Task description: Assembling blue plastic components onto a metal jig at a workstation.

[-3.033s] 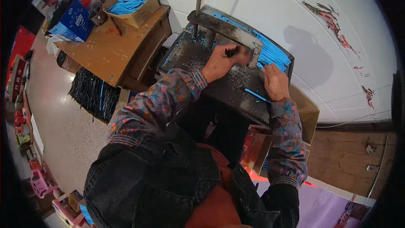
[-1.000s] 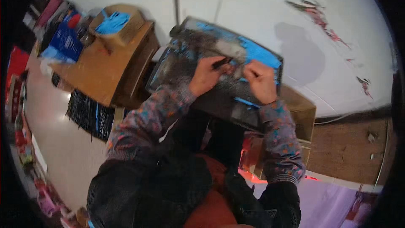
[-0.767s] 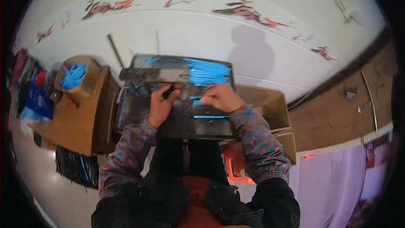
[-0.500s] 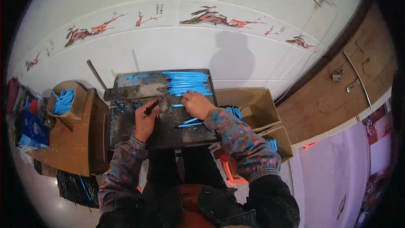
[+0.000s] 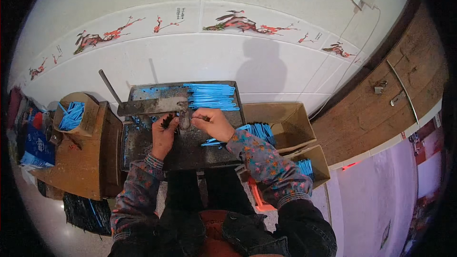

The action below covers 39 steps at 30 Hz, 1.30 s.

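My left hand (image 5: 163, 137) is closed on a bundle of dark bristle-like strands (image 5: 167, 122), at the left of a metal bar tool (image 5: 159, 106) with an upright rod. At the other side of the tool's end block (image 5: 183, 114), my right hand (image 5: 213, 123) is pinched; whatever is between its fingertips is too small or hidden to name. Beyond it lies a neat stack of slim blue plastic sticks (image 5: 212, 96). A few loose blue sticks (image 5: 212, 142) rest just below the right wrist on the dark worktable (image 5: 190, 154).
To the right stand two cardboard boxes (image 5: 290, 114) with bundled blue sticks (image 5: 262, 132). On the left, a wooden stand (image 5: 78, 157) bears a carton (image 5: 90, 114) of blue sticks, and black strands (image 5: 85, 214) hang lower down. A tiled wall (image 5: 190, 62) bounds the far side.
My right hand has moved left from the stick stack to the tool's end block. The blue stick by its fingertips no longer shows there. My left hand stays beside the tool, still gripping the strands.
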Tool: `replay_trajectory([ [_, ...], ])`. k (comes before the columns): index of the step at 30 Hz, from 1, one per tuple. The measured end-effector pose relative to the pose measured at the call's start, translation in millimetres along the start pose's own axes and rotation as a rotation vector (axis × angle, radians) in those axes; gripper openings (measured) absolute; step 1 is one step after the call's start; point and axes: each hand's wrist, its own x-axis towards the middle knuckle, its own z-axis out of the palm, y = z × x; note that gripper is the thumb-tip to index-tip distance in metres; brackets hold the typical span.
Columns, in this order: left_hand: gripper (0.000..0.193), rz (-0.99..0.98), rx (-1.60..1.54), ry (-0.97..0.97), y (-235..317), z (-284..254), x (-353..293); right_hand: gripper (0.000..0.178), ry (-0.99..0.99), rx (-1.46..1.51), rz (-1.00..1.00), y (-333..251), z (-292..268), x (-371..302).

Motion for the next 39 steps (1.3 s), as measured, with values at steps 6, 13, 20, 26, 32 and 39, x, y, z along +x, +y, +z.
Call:
replay_trajectory([
  [6,0.014,0.024,0.02,0.005,-8,-4,-1,0.007,-0.088,-0.123,-0.153,-8,-4,11],
  [13,0.015,-0.053,0.136,0.027,16,-3,-4,0.006,-0.078,-0.265,-0.336,-14,-14,18],
  [20,0.022,-0.065,-0.059,-0.01,12,2,-2,0.012,-0.322,-0.659,-0.243,22,-59,10],
  [26,0.019,-0.055,-0.069,-0.013,13,-7,-10,0.022,-0.204,-1.375,-0.329,66,-50,21],
  [32,0.013,-0.023,-0.244,-0.013,-3,-11,-8,0.013,-0.204,-0.932,-0.348,18,-32,10],
  [39,0.007,0.009,-0.292,-0.046,-6,-4,-1,0.005,-0.027,-0.068,0.15,-16,4,1],
])
